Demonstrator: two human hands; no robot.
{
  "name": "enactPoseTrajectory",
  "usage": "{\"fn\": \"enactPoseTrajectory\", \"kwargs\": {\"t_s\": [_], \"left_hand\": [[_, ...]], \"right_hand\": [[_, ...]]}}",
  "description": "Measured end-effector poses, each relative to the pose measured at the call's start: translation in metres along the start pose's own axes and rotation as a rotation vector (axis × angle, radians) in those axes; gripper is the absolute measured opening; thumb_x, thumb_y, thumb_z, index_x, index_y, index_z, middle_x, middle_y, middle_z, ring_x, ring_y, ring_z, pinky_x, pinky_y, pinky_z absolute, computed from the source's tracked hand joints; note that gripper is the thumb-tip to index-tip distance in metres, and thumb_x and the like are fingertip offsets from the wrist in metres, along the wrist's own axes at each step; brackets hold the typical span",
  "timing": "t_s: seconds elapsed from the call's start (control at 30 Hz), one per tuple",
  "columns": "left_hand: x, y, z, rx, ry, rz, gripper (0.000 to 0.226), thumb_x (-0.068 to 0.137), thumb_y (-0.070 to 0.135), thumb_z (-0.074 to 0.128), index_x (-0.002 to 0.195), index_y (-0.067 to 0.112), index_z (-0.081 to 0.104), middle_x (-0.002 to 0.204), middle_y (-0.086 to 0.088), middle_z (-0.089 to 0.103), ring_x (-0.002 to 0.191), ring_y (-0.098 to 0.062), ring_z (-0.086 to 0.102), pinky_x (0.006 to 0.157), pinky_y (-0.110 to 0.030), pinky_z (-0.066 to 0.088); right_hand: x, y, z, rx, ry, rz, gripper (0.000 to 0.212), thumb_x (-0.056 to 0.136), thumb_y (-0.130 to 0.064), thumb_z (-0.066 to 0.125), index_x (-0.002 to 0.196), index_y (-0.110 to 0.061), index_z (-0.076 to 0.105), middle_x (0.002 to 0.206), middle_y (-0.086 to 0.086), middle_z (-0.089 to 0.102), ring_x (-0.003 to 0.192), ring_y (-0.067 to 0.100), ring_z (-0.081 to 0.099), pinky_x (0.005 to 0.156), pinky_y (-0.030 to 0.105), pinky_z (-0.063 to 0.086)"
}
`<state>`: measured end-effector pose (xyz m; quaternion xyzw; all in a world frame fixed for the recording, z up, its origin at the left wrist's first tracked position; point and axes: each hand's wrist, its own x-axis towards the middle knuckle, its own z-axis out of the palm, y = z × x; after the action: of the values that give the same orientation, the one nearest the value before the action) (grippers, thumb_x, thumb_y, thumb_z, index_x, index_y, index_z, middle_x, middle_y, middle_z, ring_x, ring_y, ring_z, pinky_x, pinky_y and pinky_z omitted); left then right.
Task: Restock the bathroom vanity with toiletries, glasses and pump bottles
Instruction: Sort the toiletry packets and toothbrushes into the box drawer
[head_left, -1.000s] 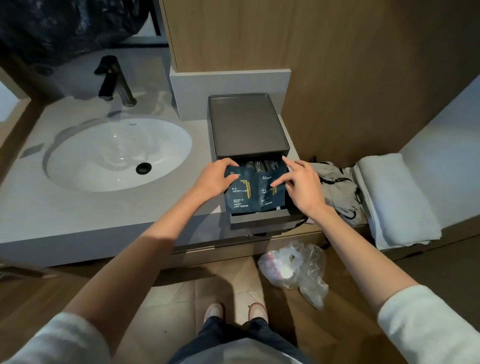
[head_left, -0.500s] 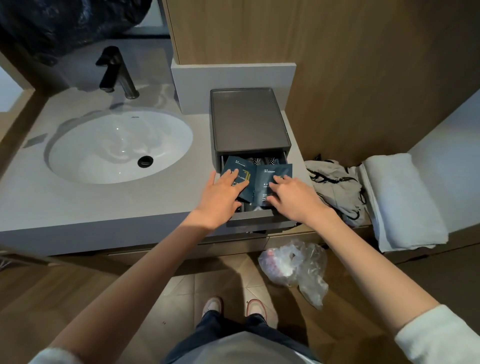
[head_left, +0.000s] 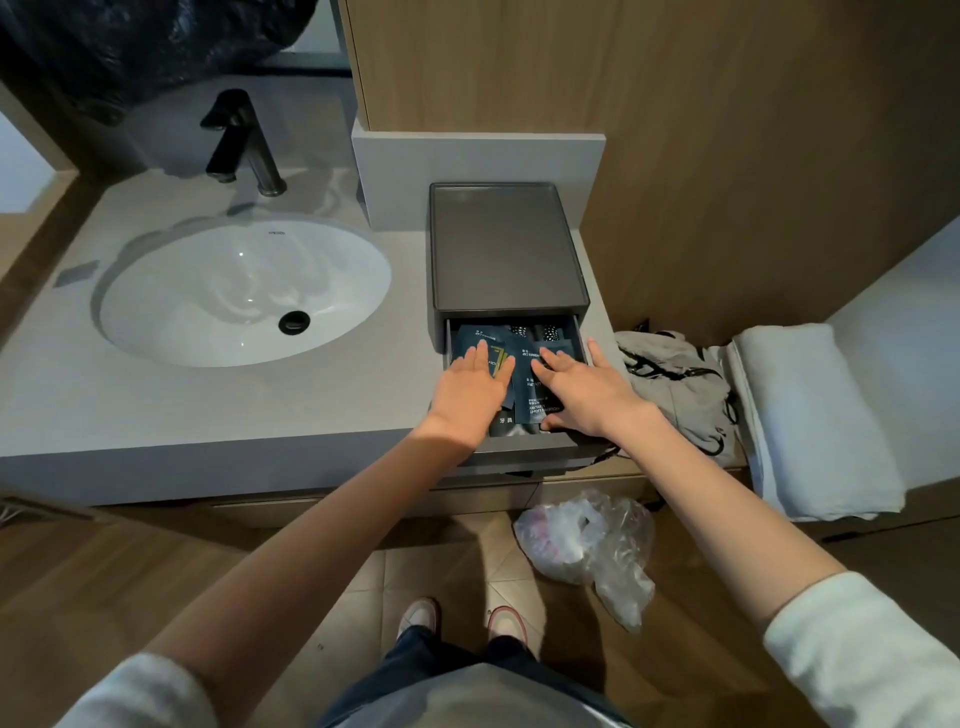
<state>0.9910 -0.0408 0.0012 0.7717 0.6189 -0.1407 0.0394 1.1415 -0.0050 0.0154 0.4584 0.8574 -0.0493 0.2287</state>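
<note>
In the open drawer (head_left: 524, 448) of the grey organiser box (head_left: 506, 249), at the right end of the counter (head_left: 260, 405) beside the sink (head_left: 239, 291), both hands are pressing flat on the dark blue toiletry sachets (head_left: 522, 374). The left hand (head_left: 470, 387) and the right hand (head_left: 582, 389) are lying side by side, fingers (head_left: 480, 353) straight and spread, gripping nothing. To do this well, I judge, they should be smoothing the packets level and nudging them back from the front wall, keeping every corner below the rim, so the drawer is sliding shut without catching or creasing a packet
</note>
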Motion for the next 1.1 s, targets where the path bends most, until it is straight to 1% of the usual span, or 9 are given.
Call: {"fn": "enactPoseTrajectory", "kwargs": {"t_s": [0.1,0.23,0.33,0.43,0.53,0.6,0.73,0.9,1.1], "left_hand": [[0.001,0.005,-0.003,-0.074,-0.024,-0.037,0.090,0.083,-0.010,0.055,0.150,0.012,-0.001,0.155,-0.026,0.002,0.143,-0.034,0.018,0.103,-0.038,0.040],[0.008,0.006,-0.001,-0.161,-0.025,-0.100,0.087,0.086,-0.010,0.053,0.149,0.009,-0.004,0.154,-0.027,0.005,0.141,-0.035,0.024,0.099,-0.040,0.044],[0.013,0.006,-0.002,-0.220,-0.023,-0.127,0.074,0.095,0.007,0.047,0.149,0.006,-0.003,0.155,-0.025,0.005,0.141,-0.034,0.024,0.102,-0.040,0.041],[0.015,0.004,-0.002,-0.168,-0.014,-0.098,0.064,0.100,0.023,0.039,0.149,0.007,0.003,0.156,-0.020,0.005,0.143,-0.031,0.019,0.110,-0.041,0.032],[0.012,-0.001,0.002,-0.005,0.008,-0.060,0.058,0.100,0.030,0.036,0.150,0.014,0.009,0.158,-0.012,0.008,0.144,-0.028,0.017,0.118,-0.045,0.006],[0.008,-0.006,0.005,-0.013,0.016,-0.065,0.055,0.101,0.031,0.035,0.150,0.019,0.013,0.158,-0.006,0.009,0.145,-0.025,0.017,0.117,-0.047,-0.002],[0.003,-0.014,0.008,-0.146,0.080,-0.075,0.051,0.101,0.025,0.036,0.149,0.021,0.018,0.157,-0.001,0.017,0.142,-0.020,0.026,0.117,-0.043,0.001],[0.003,-0.013,0.011,-0.198,0.120,-0.083,0.049,0.100,0.022,0.039,0.147,0.019,0.023,0.154,-0.003,0.026,0.138,-0.021,0.032,0.117,-0.041,0.010],[-0.003,-0.011,0.000,-0.248,0.230,-0.117,0.045,0.099,0.026,0.038,0.143,0.023,0.032,0.148,0.001,0.038,0.132,-0.021,0.040,0.114,-0.039,0.017]], "right_hand": [[0.001,0.003,0.002,-0.004,0.031,-0.016,0.074,0.094,-0.035,0.052,0.151,-0.013,0.009,0.160,0.008,0.003,0.147,0.021,0.009,0.117,0.048,-0.004],[0.004,0.006,0.005,0.010,0.092,-0.045,0.065,0.098,-0.029,0.045,0.151,-0.013,0.011,0.160,0.008,0.006,0.147,0.023,0.010,0.117,0.046,-0.005],[0.007,0.010,0.006,0.036,0.125,-0.053,0.062,0.099,-0.029,0.043,0.151,-0.015,0.012,0.160,0.007,0.008,0.147,0.023,0.011,0.117,0.046,-0.004],[0.009,0.012,0.009,0.070,0.152,-0.059,0.060,0.100,-0.029,0.040,0.151,-0.017,0.011,0.160,0.007,0.009,0.147,0.023,0.013,0.117,0.045,-0.003],[0.009,0.015,0.012,0.114,0.192,-0.070,0.055,0.102,-0.027,0.034,0.151,-0.020,0.011,0.159,0.006,0.011,0.146,0.023,0.015,0.118,0.043,-0.002],[0.008,0.016,0.015,0.128,0.222,-0.080,0.053,0.102,-0.027,0.033,0.151,-0.024,0.014,0.159,0.005,0.013,0.146,0.023,0.017,0.119,0.044,0.000],[0.012,0.017,0.018,0.139,0.243,-0.080,0.050,0.101,-0.026,0.035,0.148,-0.030,0.021,0.159,0.003,0.016,0.146,0.023,0.017,0.118,0.045,0.002],[0.016,0.015,0.014,0.169,0.278,-0.067,0.049,0.099,-0.025,0.041,0.146,-0.029,0.028,0.156,0.004,0.024,0.143,0.024,0.025,0.118,0.045,0.007],[0.000,0.019,0.006,0.358,0.409,-0.062,0.046,0.097,-0.025,0.048,0.142,-0.027,0.040,0.149,-0.002,0.039,0.134,0.020,0.038,0.113,0.037,0.025]]}}
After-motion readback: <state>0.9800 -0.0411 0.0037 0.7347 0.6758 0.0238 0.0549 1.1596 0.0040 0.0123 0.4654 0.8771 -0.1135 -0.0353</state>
